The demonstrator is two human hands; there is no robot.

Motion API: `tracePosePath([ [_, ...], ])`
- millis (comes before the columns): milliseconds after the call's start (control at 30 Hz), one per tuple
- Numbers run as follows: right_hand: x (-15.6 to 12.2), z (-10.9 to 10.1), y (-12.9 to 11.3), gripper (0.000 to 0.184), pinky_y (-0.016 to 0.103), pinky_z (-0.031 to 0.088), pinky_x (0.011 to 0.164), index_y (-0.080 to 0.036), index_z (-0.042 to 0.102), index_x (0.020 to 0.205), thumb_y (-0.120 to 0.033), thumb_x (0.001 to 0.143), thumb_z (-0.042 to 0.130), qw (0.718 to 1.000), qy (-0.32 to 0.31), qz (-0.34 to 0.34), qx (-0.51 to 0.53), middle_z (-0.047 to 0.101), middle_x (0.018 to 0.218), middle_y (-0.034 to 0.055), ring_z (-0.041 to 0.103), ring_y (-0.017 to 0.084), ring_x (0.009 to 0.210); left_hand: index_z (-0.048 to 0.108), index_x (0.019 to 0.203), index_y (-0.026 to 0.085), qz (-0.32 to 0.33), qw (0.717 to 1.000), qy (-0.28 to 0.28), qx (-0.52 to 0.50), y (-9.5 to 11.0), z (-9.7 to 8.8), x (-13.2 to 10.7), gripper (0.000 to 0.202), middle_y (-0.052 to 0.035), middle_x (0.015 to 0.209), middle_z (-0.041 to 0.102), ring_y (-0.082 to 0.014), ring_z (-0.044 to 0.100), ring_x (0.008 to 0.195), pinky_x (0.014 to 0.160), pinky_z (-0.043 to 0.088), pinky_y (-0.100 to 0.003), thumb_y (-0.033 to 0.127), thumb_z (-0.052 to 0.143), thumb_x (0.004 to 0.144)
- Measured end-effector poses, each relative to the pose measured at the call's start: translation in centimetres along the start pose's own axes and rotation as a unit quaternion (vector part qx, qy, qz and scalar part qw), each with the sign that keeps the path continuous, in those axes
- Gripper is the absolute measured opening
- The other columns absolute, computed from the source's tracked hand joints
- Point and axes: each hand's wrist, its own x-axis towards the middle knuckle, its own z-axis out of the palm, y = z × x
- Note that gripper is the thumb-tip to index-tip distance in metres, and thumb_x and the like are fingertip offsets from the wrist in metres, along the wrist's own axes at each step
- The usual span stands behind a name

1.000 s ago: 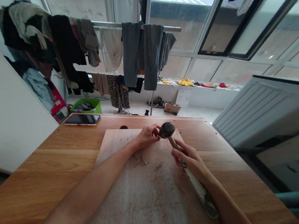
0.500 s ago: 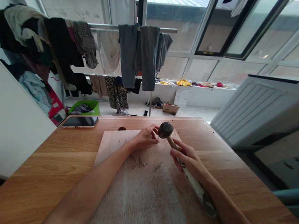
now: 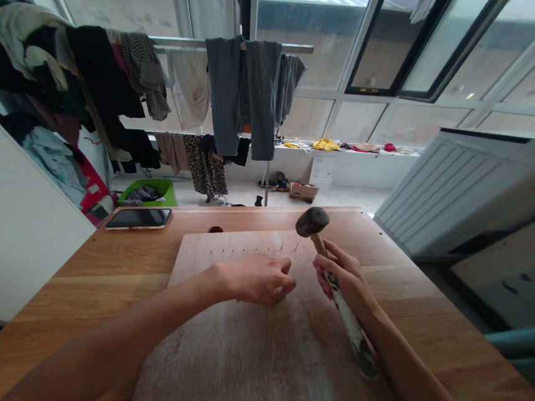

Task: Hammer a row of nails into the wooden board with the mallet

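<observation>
My right hand (image 3: pixel 341 273) is wrapped round the pale, worn handle of a hammer (image 3: pixel 313 222), whose dark, rounded head is raised over the far right part of a wooden board (image 3: pixel 217 346). Low over the middle of that board is my left hand (image 3: pixel 260 279), its fingers curled and pinched together. A bit of a nail (image 3: pixel 281 298) shows under the fingertips; whether they grip it is hidden. Two thin nails stand upright near the board's far edge, a left nail (image 3: pixel 281 246) and a right nail (image 3: pixel 296 247). Left of them runs a row of small dark dots (image 3: pixel 233 250).
The board lies on a wooden table (image 3: pixel 76 296). A phone (image 3: pixel 138 218) rests at the table's far left, and a small brown round object (image 3: pixel 215 229) sits behind the board. Beyond are a clothes rack (image 3: pixel 294 49), a green basin (image 3: pixel 167 193) and a white ribbed panel (image 3: pixel 447 185).
My left hand has come back from the far edge of the board to the loose nails, now mostly covering them. The hammer head has shifted slightly right and up. The view has shifted a little.
</observation>
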Motion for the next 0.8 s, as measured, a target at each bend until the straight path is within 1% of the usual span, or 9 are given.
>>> tracePosePath([
  [33, -0.01, 0.04, -0.01, 0.054, 0.018, 0.035, 0.029, -0.018, 0.056, 0.129, -0.041, 0.081, 0.067, 1.0, -0.003, 0.002, 0.001, 0.051, 0.061, -0.0076, 0.044, 0.007, 0.034, 0.066, 0.09, 0.023, 0.001, 1.0, 0.005, 0.005, 0.0, 0.09, 0.03, 0.008, -0.0043, 0.094, 0.057, -0.0164, 0.054, 0.072, 0.062, 0.037, -0.03, 0.022, 0.061, 0.084],
  [133, -0.13, 0.22, -0.14, 0.055, 0.019, 0.035, 0.028, -0.018, 0.056, 0.129, -0.041, 0.08, 0.067, 1.0, -0.005, 0.012, -0.006, 0.051, 0.061, -0.0077, 0.044, 0.008, 0.035, 0.064, 0.104, 0.026, 0.011, 1.0, 0.019, 0.017, -0.1, 0.29, 0.18, 0.024, -0.0045, 0.099, 0.057, -0.0174, 0.054, 0.075, 0.061, 0.035, -0.03, 0.021, 0.064, 0.081],
  [200, -0.23, 0.33, -0.24, 0.057, 0.019, 0.036, 0.028, -0.017, 0.055, 0.13, -0.041, 0.08, 0.067, 1.0, -0.005, 0.015, -0.017, 0.05, 0.06, -0.0081, 0.044, 0.008, 0.034, 0.064, 0.105, 0.027, 0.017, 1.0, 0.01, 0.021, -0.09, 0.39, 0.29, 0.026, -0.0041, 0.098, 0.057, -0.0169, 0.053, 0.072, 0.058, 0.033, -0.03, 0.021, 0.064, 0.08],
  [300, -0.27, 0.37, -0.19, 0.058, 0.019, 0.036, 0.028, -0.017, 0.054, 0.132, -0.041, 0.081, 0.066, 1.0, -0.014, 0.012, -0.023, 0.049, 0.06, -0.0082, 0.043, 0.007, 0.034, 0.067, 0.092, 0.024, 0.014, 1.0, -0.003, 0.024, 0.04, 0.29, 0.37, 0.013, -0.0038, 0.09, 0.058, -0.0158, 0.051, 0.065, 0.054, 0.029, -0.031, 0.021, 0.064, 0.08],
  [433, -0.12, 0.19, 0.22, 0.059, 0.019, 0.036, 0.028, -0.018, 0.053, 0.135, -0.04, 0.082, 0.066, 0.999, -0.022, 0.008, -0.022, 0.05, 0.061, -0.0076, 0.044, 0.007, 0.034, 0.067, 0.077, 0.019, 0.001, 0.999, -0.004, 0.044, 0.29, -0.31, 0.18, 0.001, -0.005, 0.087, 0.06, -0.0162, 0.051, 0.064, 0.054, 0.031, -0.032, 0.019, 0.066, 0.078],
  [500, -0.05, 0.1, 0.37, 0.058, 0.019, 0.036, 0.028, -0.018, 0.054, 0.134, -0.041, 0.082, 0.066, 0.999, -0.021, 0.01, -0.022, 0.051, 0.062, -0.007, 0.044, 0.008, 0.035, 0.066, 0.072, 0.017, -0.008, 0.999, 0.002, 0.051, 0.35, -0.46, -0.01, 0.005, -0.0062, 0.086, 0.06, -0.017, 0.053, 0.066, 0.054, 0.033, -0.032, 0.02, 0.068, 0.076],
  [600, -0.02, 0.13, 0.39, 0.059, 0.019, 0.037, 0.028, -0.018, 0.055, 0.133, -0.042, 0.081, 0.068, 1.0, -0.019, 0.014, -0.02, 0.051, 0.062, -0.0069, 0.044, 0.008, 0.035, 0.066, 0.069, 0.014, -0.016, 0.999, 0.015, 0.046, 0.29, -0.17, -0.23, 0.008, -0.0081, 0.088, 0.061, -0.0186, 0.057, 0.07, 0.056, 0.037, -0.033, 0.019, 0.069, 0.074],
  [700, -0.08, 0.29, 0.28, 0.06, 0.02, 0.036, 0.029, -0.017, 0.055, 0.133, -0.042, 0.079, 0.068, 0.999, -0.009, 0.017, -0.029, 0.051, 0.062, -0.007, 0.044, 0.007, 0.035, 0.066, 0.069, 0.014, -0.019, 0.999, 0.017, 0.039, 0.19, 0.4, -0.35, 0.007, -0.0089, 0.088, 0.062, -0.0197, 0.058, 0.073, 0.059, 0.041, -0.032, 0.018, 0.068, 0.074],
  [800, -0.08, 0.32, 0.21, 0.059, 0.02, 0.036, 0.028, -0.016, 0.055, 0.131, -0.042, 0.08, 0.068, 0.999, -0.003, 0.02, -0.035, 0.051, 0.061, -0.007, 0.044, 0.008, 0.035, 0.066, 0.069, 0.013, -0.02, 0.999, 0.019, 0.037, -0.05, 0.47, -0.55, 0.005, -0.0096, 0.083, 0.065, -0.0199, 0.059, 0.069, 0.057, 0.041, -0.031, 0.017, 0.067, 0.073],
])
